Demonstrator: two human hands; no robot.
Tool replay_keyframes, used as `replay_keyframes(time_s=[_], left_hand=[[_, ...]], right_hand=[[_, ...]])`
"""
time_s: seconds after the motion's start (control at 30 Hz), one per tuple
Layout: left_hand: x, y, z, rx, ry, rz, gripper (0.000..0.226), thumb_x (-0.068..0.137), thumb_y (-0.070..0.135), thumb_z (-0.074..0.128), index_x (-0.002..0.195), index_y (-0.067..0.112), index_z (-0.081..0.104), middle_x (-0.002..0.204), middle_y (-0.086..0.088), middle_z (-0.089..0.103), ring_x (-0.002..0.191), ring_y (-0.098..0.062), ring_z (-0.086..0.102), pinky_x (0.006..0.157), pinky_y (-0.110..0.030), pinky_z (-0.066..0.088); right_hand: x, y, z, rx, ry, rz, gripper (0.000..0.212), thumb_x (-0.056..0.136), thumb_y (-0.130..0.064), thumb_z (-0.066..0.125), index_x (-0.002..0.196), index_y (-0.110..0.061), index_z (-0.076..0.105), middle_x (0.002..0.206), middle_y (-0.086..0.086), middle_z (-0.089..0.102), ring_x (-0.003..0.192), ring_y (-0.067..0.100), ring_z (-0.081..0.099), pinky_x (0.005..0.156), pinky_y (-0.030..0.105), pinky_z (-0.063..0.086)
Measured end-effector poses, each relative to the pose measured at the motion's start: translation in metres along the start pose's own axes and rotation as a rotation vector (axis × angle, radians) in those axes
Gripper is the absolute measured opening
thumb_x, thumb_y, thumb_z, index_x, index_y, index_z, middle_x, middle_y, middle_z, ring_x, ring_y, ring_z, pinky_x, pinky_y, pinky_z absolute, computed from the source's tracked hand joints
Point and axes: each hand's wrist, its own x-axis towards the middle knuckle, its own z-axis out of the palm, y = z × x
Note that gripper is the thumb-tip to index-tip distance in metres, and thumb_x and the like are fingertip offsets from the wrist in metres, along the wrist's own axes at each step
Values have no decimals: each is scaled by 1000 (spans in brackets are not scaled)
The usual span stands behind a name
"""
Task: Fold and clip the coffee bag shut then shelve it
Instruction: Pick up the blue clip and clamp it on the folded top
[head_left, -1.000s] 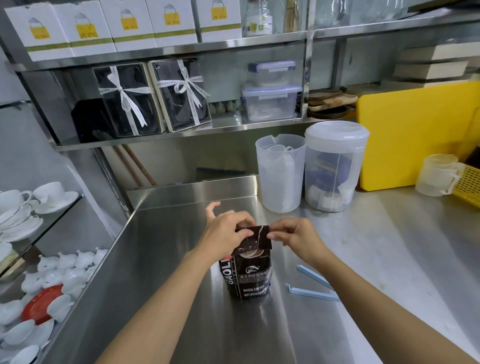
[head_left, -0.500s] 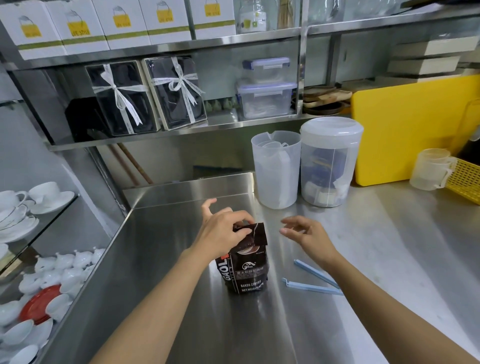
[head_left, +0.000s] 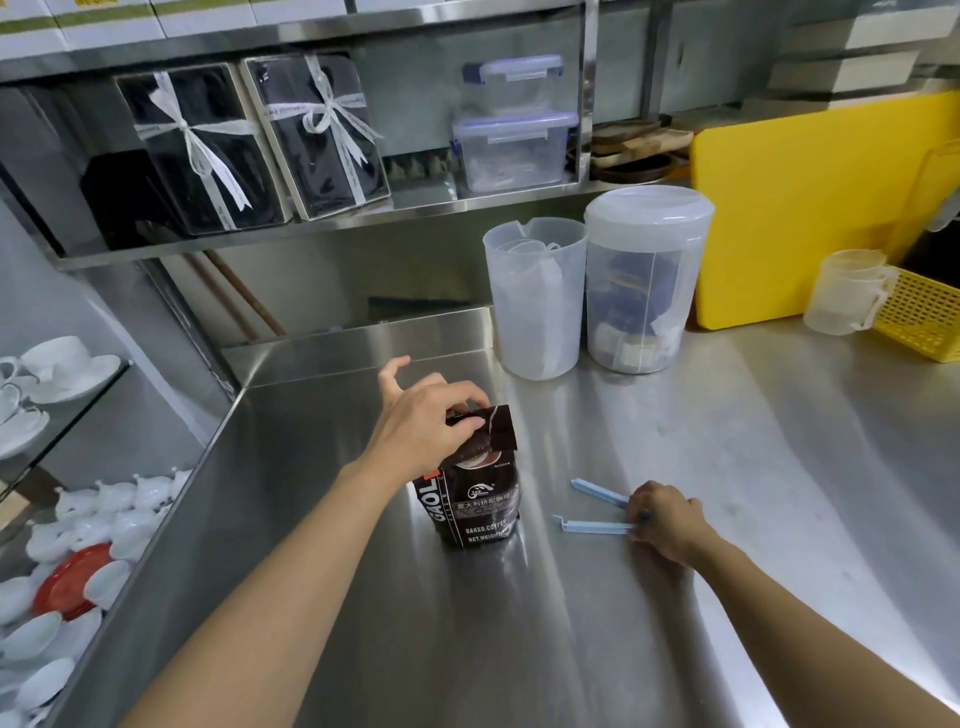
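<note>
A dark coffee bag (head_left: 475, 499) stands upright on the steel counter (head_left: 519, 623), its top folded over. My left hand (head_left: 423, 426) pinches that folded top from the left and holds it down. To the right of the bag lies a light blue bag clip (head_left: 597, 514), spread open in a V on the counter. My right hand (head_left: 667, 522) rests on the clip's hinge end with its fingers closed around it. A steel shelf (head_left: 337, 223) runs along the wall behind the counter.
Two translucent plastic pitchers (head_left: 535, 301) (head_left: 644, 280) stand behind the bag. A yellow cutting board (head_left: 810, 208) leans at the back right beside a measuring cup (head_left: 847, 291) and yellow basket (head_left: 919, 317). Gift boxes (head_left: 202, 150) and lidded containers (head_left: 514, 150) fill the shelf. White cups (head_left: 57, 364) sit left.
My right hand let go of the bag's top and moved down and right onto the blue clip. My left hand kept its hold on the folded top.
</note>
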Motion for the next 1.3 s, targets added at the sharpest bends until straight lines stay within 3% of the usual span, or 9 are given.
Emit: replay_keyframes(time_s=[0.27, 0.43, 0.5, 0.57, 0.67, 0.77, 0.83, 1.1, 1.3], left_hand=[[3, -1, 0, 2, -10, -15, 9, 81, 27, 62, 89, 31, 63, 80, 9, 60, 98, -7, 51, 108, -36, -6], [6, -2, 3, -8, -3, -23, 8, 82, 27, 62, 88, 31, 63, 82, 5, 64, 97, -6, 51, 109, -38, -6], [6, -3, 3, -11, -4, -25, 8, 81, 27, 62, 88, 32, 62, 82, 5, 64, 97, -6, 51, 108, -37, -7], [7, -4, 3, -11, -6, -30, 8, 82, 27, 62, 88, 32, 63, 81, 6, 63, 97, -5, 50, 108, -36, -7], [8, -4, 3, -2, -10, -23, 9, 81, 27, 62, 88, 32, 63, 80, 10, 59, 96, -4, 51, 108, -37, -7], [10, -5, 3, 10, -8, -10, 9, 81, 27, 63, 89, 32, 63, 83, 8, 61, 96, -4, 51, 108, -39, -6], [11, -6, 3, 25, -5, 0, 10, 80, 29, 63, 89, 32, 63, 86, 7, 63, 95, -4, 50, 108, -39, -6], [16, -10, 6, 57, -3, -1, 11, 80, 30, 63, 91, 33, 63, 88, 6, 60, 98, -6, 46, 108, -41, -6], [19, -14, 7, 61, -4, 0, 10, 80, 30, 62, 90, 34, 62, 88, 5, 61, 98, -6, 46, 109, -43, -7]], right_hand=[[-1, -19, -29, 667, 96, 23, 13, 83, -6, 58, 72, -13, 54, 83, 16, 60, 72, 30, 58, 63, 38, 50], [-8, -36, -57, 839, 6, -64, 13, 82, -2, 59, 74, -8, 52, 75, 14, 46, 56, 22, 49, 50, 26, 38], [-12, -42, -63, 889, 3, -92, 15, 78, 4, 62, 84, -8, 55, 82, 16, 45, 57, 25, 49, 50, 29, 44], [-14, -48, -67, 965, -43, -93, 42, 76, 7, 64, 109, -18, 54, 89, 18, 45, 60, 30, 55, 49, 34, 54], [-12, -58, -71, 897, -8, -51, 65, 76, -1, 68, 122, -36, 38, 81, 16, 49, 54, 23, 50, 38, 21, 43], [-6, -62, -74, 859, 106, 68, 28, 79, -18, 67, 101, -6, 55, 70, 10, 47, 50, 17, 37, 40, 25, 29], [-3, -61, -76, 857, 141, 120, 26, 83, -24, 59, 90, 1, 62, 71, 11, 52, 51, 17, 35, 45, 26, 26], [-8, -65, -76, 803, 85, -170, 20, 88, -7, 52, 104, -19, 55, 93, 9, 57, 69, 23, 65, 58, 28, 55], [-1, -60, -70, 588, 299, -155, 13, 81, -6, 54, 87, -11, 43, 89, 18, 64, 71, 33, 56, 59, 36, 44]])
